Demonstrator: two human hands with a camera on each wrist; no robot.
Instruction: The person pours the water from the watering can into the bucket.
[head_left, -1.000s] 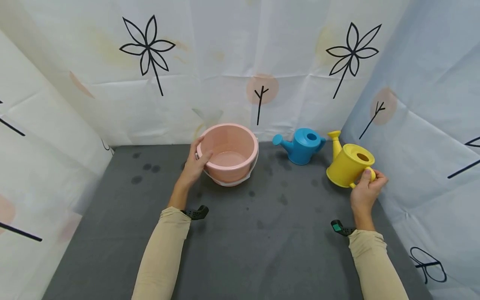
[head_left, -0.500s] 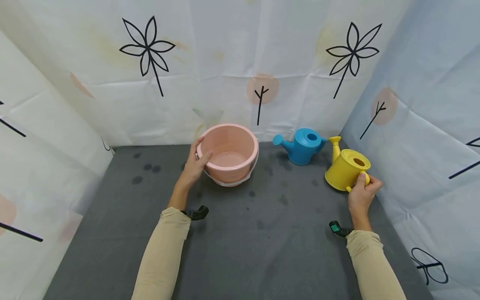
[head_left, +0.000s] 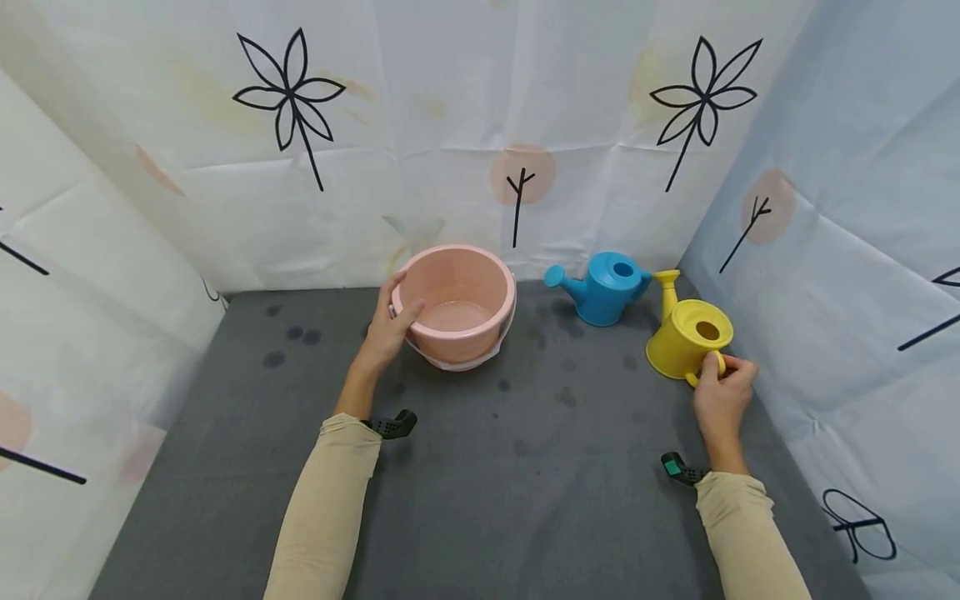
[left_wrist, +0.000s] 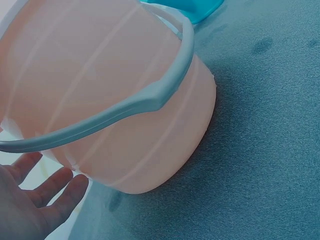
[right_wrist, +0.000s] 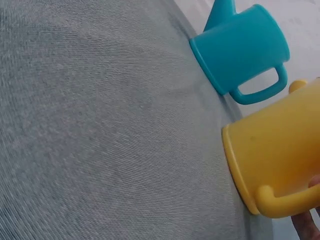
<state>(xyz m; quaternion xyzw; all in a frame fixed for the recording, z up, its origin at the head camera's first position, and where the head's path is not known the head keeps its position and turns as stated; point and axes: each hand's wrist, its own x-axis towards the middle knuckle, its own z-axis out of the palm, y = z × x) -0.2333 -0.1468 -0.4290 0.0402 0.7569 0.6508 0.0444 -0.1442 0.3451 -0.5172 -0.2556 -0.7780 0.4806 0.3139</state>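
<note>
A pink bucket (head_left: 453,345) stands upright toward the back of the table. My left hand (head_left: 384,340) grips its left rim, thumb over the inside and fingers along the outer wall. In the left wrist view, the bucket's pale handle (left_wrist: 125,106) hangs down across its side. On the right, my right hand (head_left: 723,407) holds the handle of a yellow watering can (head_left: 675,343). This can stands nearly upright, its base at the table surface, its spout toward the back. Just left of it is a blue watering can (head_left: 604,292), upright and untouched.
The dark grey table (head_left: 510,500) carries several darker spots. White patterned cloth (head_left: 450,108) rises behind it and along both sides. The right-hand cloth (head_left: 840,275) comes close beside my right hand.
My right hand has moved the yellow watering can a little left and toward me, lowering it. The can now stands straighter. My left hand, the bucket and the blue can have stayed in place.
</note>
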